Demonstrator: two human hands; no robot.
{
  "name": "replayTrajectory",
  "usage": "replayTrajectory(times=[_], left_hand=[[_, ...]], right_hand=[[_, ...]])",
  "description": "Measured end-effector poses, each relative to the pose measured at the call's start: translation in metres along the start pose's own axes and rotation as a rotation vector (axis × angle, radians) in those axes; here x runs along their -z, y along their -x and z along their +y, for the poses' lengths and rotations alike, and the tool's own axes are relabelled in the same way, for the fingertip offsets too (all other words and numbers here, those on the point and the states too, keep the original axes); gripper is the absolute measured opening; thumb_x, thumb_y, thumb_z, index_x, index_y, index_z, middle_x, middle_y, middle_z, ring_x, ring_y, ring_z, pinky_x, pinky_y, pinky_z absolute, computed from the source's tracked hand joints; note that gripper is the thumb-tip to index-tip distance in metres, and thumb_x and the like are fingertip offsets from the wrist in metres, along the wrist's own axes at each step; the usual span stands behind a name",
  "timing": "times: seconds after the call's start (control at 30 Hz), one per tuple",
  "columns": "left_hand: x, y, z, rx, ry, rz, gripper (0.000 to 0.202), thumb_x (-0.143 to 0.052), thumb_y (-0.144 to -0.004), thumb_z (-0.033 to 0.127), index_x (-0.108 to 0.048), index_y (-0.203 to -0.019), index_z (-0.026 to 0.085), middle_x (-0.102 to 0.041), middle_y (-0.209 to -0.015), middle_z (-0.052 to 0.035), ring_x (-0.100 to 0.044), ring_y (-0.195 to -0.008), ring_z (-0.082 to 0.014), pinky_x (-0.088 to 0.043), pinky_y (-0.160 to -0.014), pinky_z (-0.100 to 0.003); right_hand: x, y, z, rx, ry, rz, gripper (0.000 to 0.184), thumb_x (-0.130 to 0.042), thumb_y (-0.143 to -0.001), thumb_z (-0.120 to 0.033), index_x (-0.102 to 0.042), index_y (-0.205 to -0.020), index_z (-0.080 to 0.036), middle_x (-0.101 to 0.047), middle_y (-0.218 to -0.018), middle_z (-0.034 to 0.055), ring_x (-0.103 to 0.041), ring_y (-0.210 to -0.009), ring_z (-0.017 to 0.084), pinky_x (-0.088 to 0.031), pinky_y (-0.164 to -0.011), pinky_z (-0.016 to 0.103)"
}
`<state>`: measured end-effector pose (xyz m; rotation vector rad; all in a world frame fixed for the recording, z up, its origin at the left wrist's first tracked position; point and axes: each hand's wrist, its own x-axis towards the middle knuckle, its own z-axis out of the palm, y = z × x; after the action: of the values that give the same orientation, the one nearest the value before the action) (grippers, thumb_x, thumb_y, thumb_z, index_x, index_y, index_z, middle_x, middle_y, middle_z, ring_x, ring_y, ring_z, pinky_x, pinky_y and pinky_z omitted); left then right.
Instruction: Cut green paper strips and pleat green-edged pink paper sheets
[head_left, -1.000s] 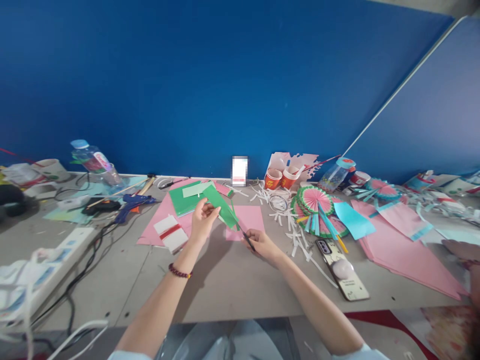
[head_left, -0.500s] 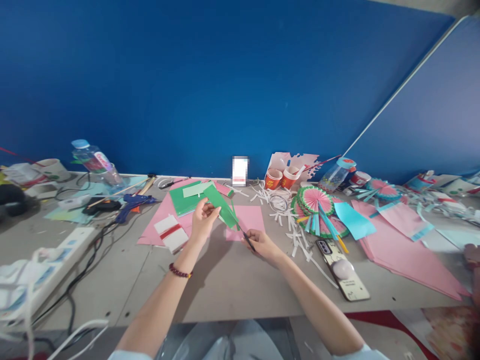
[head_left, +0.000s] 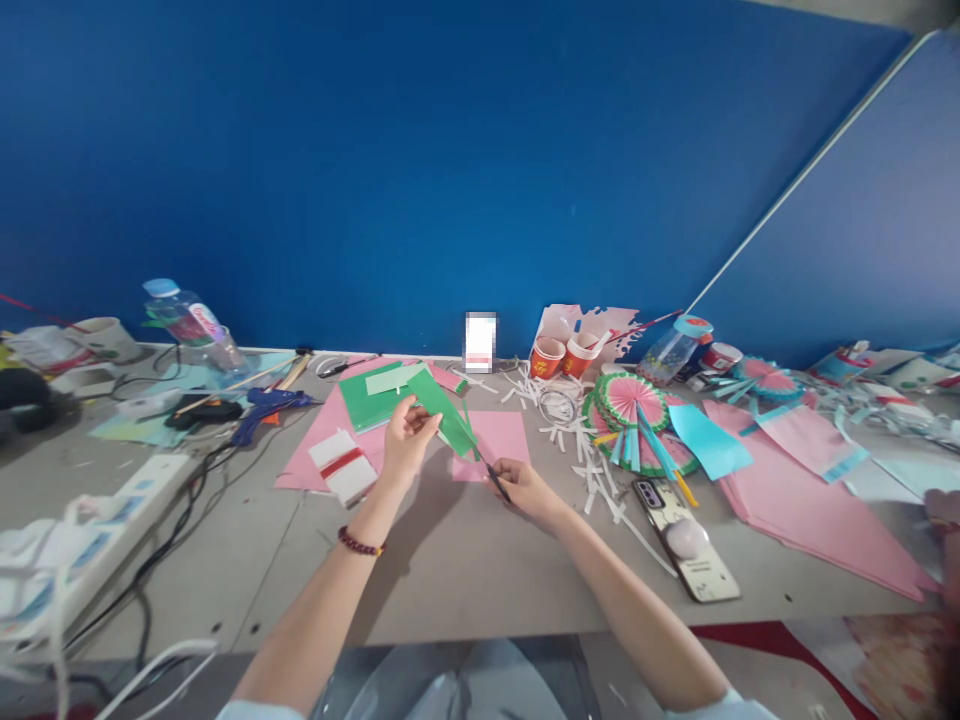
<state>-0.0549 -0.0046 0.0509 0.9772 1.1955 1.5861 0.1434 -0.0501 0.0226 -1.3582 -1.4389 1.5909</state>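
Observation:
My left hand (head_left: 411, 432) pinches a green sheet of paper (head_left: 442, 408) between thumb and fingers, holding it tilted above the table. In my right hand (head_left: 519, 484) is a pair of dark scissors (head_left: 498, 482), its blades at the right edge of the green paper. A narrow green strip stands partly apart from that edge. Below lies a pink paper square (head_left: 504, 440). Behind my left hand, more green paper (head_left: 360, 400) and a pale green piece (head_left: 390, 379) rest on a larger pink sheet (head_left: 300, 462). A white packet with a red band (head_left: 343, 464) lies beside my left wrist.
White paper scraps (head_left: 592, 470) lie right of my hands, near a phone (head_left: 686, 540) and pink-green paper fans (head_left: 634, 415). Red paper cups (head_left: 547, 358) stand behind. Leftward are a glue gun (head_left: 270, 408), a bottle (head_left: 187, 318) and a power strip (head_left: 97, 545). Pink sheets (head_left: 810, 510) lie far right.

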Motion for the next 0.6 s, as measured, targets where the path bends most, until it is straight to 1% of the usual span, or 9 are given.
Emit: replayTrajectory(times=[0.23,0.6], left_hand=[[-0.0009,0.0005,0.0021,0.014,0.01,0.005,0.061,-0.08,-0.057,0.035,-0.051,-0.108,0.018,-0.061,-0.079,0.0001,-0.061,-0.072,-0.0138,-0.052,-0.068,-0.029],[-0.001,0.0019,0.0033,0.018,-0.01,0.011,0.062,-0.079,-0.058,0.035,-0.052,-0.111,0.018,-0.061,-0.08,-0.0001,-0.061,-0.073,-0.014,-0.053,-0.069,-0.03]], right_hand=[[0.0014,-0.004,0.0077,0.013,0.004,-0.001,0.039,-0.067,-0.07,-0.052,-0.045,-0.07,-0.019,-0.039,-0.047,-0.0096,-0.027,-0.039,0.004,-0.015,-0.039,0.018],[-0.0003,-0.0007,0.0009,0.015,0.005,0.003,0.04,-0.068,-0.068,-0.052,-0.044,-0.068,-0.02,-0.039,-0.047,-0.0094,-0.028,-0.04,0.004,-0.015,-0.04,0.018]])
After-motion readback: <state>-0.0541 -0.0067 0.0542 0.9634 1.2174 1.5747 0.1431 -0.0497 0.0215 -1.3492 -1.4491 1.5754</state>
